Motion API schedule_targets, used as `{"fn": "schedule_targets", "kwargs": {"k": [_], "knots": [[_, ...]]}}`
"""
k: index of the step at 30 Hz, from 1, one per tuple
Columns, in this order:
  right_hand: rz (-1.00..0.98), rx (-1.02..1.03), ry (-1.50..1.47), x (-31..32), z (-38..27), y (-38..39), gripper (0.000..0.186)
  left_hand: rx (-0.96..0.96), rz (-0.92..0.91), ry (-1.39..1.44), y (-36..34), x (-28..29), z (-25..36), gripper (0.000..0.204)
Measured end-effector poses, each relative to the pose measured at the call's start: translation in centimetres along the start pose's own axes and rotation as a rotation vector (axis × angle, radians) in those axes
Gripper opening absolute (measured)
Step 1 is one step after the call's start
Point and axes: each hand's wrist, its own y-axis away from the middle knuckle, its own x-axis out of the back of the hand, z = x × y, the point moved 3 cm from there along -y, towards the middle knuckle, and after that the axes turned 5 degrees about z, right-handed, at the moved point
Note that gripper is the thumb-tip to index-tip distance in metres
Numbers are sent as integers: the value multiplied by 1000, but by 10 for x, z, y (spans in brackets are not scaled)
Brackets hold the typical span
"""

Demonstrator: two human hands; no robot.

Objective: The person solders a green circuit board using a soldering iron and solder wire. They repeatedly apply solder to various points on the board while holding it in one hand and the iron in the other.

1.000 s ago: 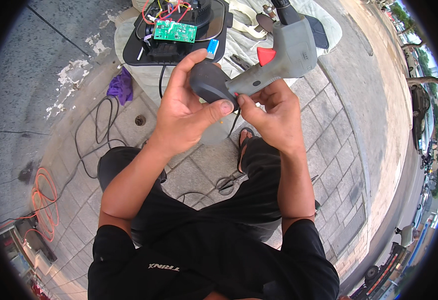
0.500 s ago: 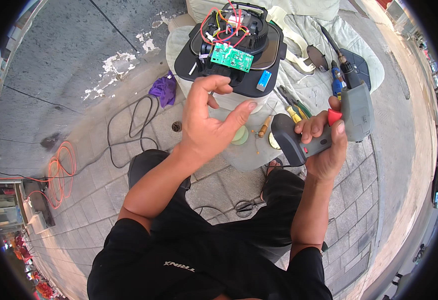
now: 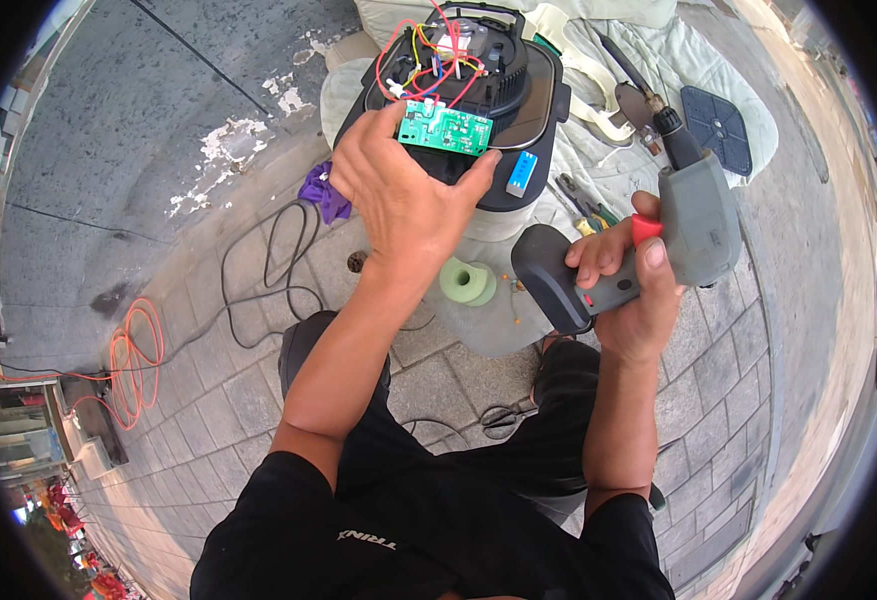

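Note:
My left hand (image 3: 398, 190) reaches up to a green circuit board (image 3: 445, 128), its thumb at the right edge and its fingers at the left one. Red and yellow wires (image 3: 448, 60) run from the board's upper side into the opened dark round-topped appliance (image 3: 503, 75). My right hand (image 3: 633, 290) grips a grey cordless drill (image 3: 698, 220) by its handle, with fingers around the red trigger (image 3: 646, 229). The drill's black chuck (image 3: 676, 138) points away from me. A small blue block (image 3: 521, 173) rests on the appliance's front rim, right of my left thumb.
Pliers (image 3: 598, 212) and a black square plate (image 3: 718, 135) lie on the pale cloth (image 3: 748, 85) at right. A pale green ring-shaped roll (image 3: 466, 282) sits below the appliance. A purple cloth (image 3: 324, 194), black cable (image 3: 270, 270) and coiled orange cord (image 3: 136, 360) lie leftward.
My left hand has moved up and left onto the circuit board, and its fingers now span it. My right hand keeps hold of the drill. The whole view has shifted slightly.

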Motion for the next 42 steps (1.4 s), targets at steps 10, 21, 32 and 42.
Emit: {"fn": "schedule_targets", "kwargs": {"k": [10, 21, 32, 42], "knots": [[-46, -156, 72, -2, 11, -1, 48, -7, -152, 337, -21, 27, -27, 92], [-164, -210, 313, -13, 37, 6, 52, 5, -332, 408, -28, 39, -72, 97], [-155, -191, 240, -13, 47, 2, 45, 98, -385, 459, -23, 37, -78, 99], [-166, -219, 328, -12, 26, -16, 47, 209, -541, 883, -24, 34, -91, 95]]}}
